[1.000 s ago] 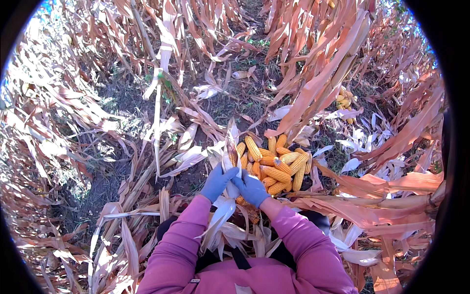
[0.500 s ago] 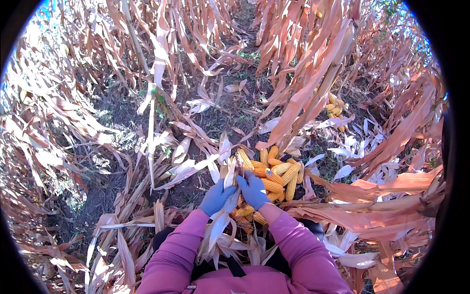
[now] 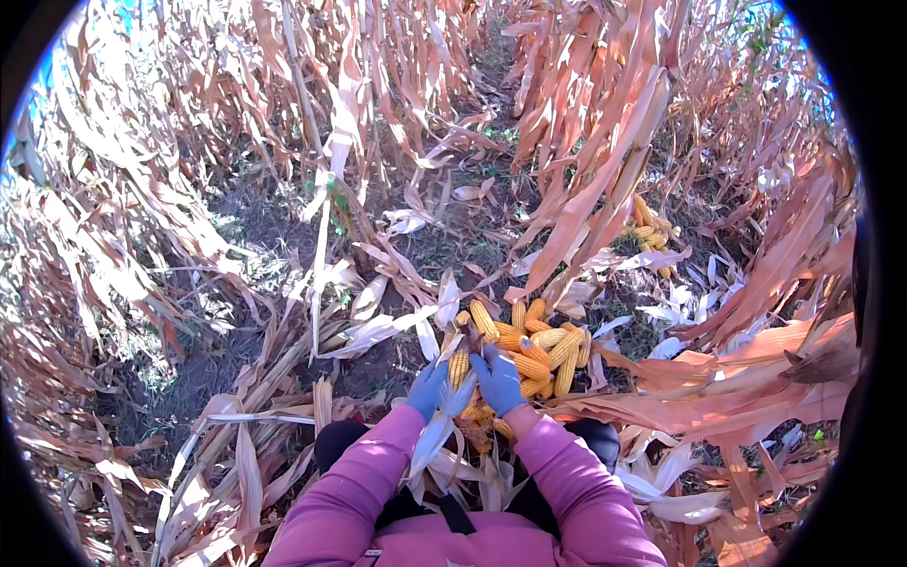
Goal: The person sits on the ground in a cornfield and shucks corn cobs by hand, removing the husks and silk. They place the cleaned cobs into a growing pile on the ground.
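Observation:
Both my hands wear blue-grey gloves and work close together on one ear of corn (image 3: 458, 369). Its yellow kernels show between them, while pale dry husk (image 3: 434, 441) hangs down toward my lap. My left hand (image 3: 428, 389) is closed round the ear's left side. On the other side, my right hand (image 3: 498, 381) is closed on a strip of the peeled husk; its fingertips are partly hidden. Right beside and beneath my right hand lies a pile of bare yellow corn ears (image 3: 565, 352).
A smaller heap of corn ears (image 3: 652, 230) lies farther off to the right, near loose pale husks (image 3: 688, 300). Tall dry corn stalks (image 3: 590, 203) stand ahead and on both sides. Bent leaves (image 3: 718, 416) reach in from the right, close to my right arm.
My hands have moved apart slightly, and the husk has opened so that yellow kernels now show between them. The whole view has shifted a little.

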A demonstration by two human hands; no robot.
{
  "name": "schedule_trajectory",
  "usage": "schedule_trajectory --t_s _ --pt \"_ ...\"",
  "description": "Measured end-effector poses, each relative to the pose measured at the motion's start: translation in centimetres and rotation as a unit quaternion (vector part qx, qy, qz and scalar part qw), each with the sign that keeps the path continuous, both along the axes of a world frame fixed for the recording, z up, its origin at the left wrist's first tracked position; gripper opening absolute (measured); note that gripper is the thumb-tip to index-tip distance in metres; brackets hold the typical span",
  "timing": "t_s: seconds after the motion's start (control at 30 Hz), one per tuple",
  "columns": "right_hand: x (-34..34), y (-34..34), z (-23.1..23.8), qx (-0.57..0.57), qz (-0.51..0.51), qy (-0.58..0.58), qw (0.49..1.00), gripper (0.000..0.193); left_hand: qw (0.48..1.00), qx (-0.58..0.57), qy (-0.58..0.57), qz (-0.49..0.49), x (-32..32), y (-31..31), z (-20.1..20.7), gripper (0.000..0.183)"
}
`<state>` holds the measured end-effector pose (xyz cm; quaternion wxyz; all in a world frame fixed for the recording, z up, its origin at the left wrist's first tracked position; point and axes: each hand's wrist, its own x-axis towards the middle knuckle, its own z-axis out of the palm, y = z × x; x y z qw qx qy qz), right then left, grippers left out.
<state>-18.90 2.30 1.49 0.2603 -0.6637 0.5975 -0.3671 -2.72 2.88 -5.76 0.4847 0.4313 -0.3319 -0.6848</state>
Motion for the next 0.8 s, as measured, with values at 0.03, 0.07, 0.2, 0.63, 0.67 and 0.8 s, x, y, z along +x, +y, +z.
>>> schedule_trajectory --t_s 0.03,0.07,0.2,0.63,0.67,0.8 --pt "0.3 0.6 -0.2 0.005 0.006 -0.013 1.000 0.032 0.999 0.019 0.033 0.019 -0.1 0.5 -0.7 0.037" --pt "0.8 1.2 -0.3 0.009 0.013 -0.026 1.000 0.031 0.996 0.036 0.066 0.038 0.0 1.0 -1.5 0.036" --pt "1.8 3.9 -0.5 0.037 0.014 -0.076 0.996 0.030 0.996 0.039 0.064 0.046 1.0 3.0 -4.6 0.034" --pt "2.5 9.5 -1.0 0.162 0.039 -0.390 0.906 0.023 0.997 -0.059 0.041 0.004 4.6 9.8 -3.2 0.030" --pt "1.8 9.2 -2.0 0.185 0.022 -0.413 0.891 0.024 0.996 -0.059 0.066 -0.008 4.0 10.0 -2.5 0.031" --pt "1.5 9.6 -3.1 0.216 -0.018 -0.402 0.889 0.027 0.949 0.097 0.297 0.042 3.7 11.0 -1.3 0.030"
